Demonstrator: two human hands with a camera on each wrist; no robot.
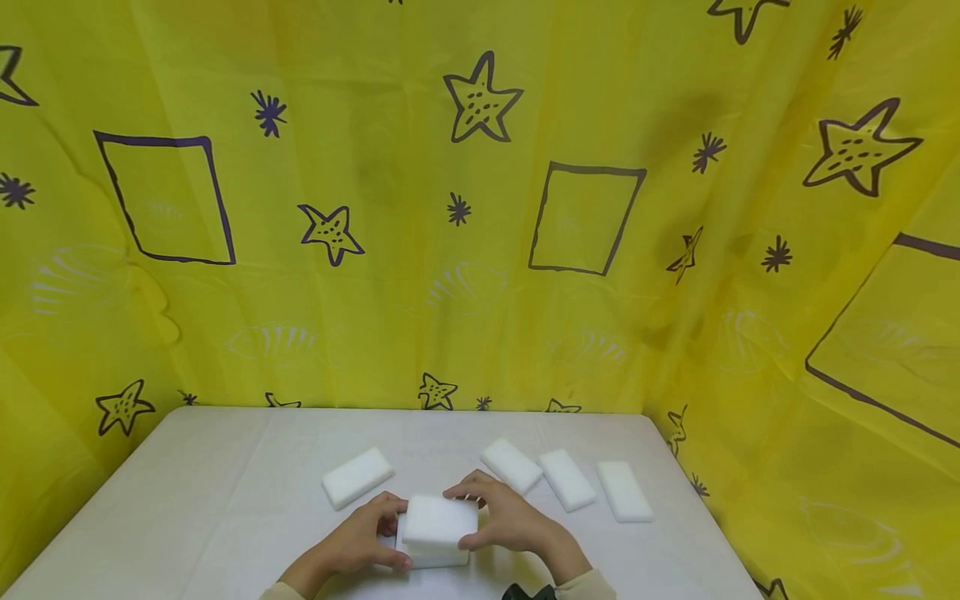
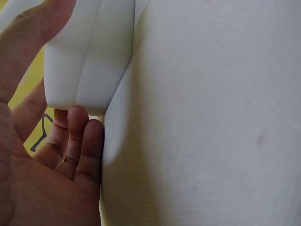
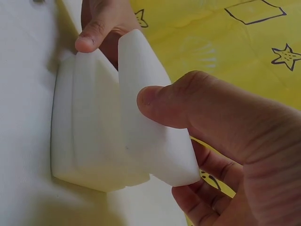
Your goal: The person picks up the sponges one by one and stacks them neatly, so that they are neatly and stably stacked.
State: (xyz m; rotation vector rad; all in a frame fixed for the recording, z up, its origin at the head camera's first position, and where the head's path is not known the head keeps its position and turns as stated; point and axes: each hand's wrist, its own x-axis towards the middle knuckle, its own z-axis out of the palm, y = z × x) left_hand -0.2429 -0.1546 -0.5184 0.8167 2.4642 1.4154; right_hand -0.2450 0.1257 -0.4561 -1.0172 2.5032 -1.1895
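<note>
Near the table's front edge, my right hand (image 1: 513,515) pinches a white, rectangular sponge (image 1: 441,518) between thumb and fingers. In the right wrist view this sponge (image 3: 146,89) leans at an angle over a stack of similar sponges (image 3: 94,136), with a gap opening toward its far end. My left hand (image 1: 354,540) holds the stack's left end, thumb on the near side and fingers on the far side. The left wrist view shows at least two layers in the stack (image 2: 91,66), with fingertips touching its end face. The held sponge partly hides the stack from above.
One loose white sponge (image 1: 357,477) lies behind my left hand. Behind and right of my right hand lie three more: a near sponge (image 1: 512,465), a middle sponge (image 1: 567,479) and a far-right sponge (image 1: 625,492). A yellow patterned curtain (image 1: 405,333) surrounds the pale table (image 1: 225,500).
</note>
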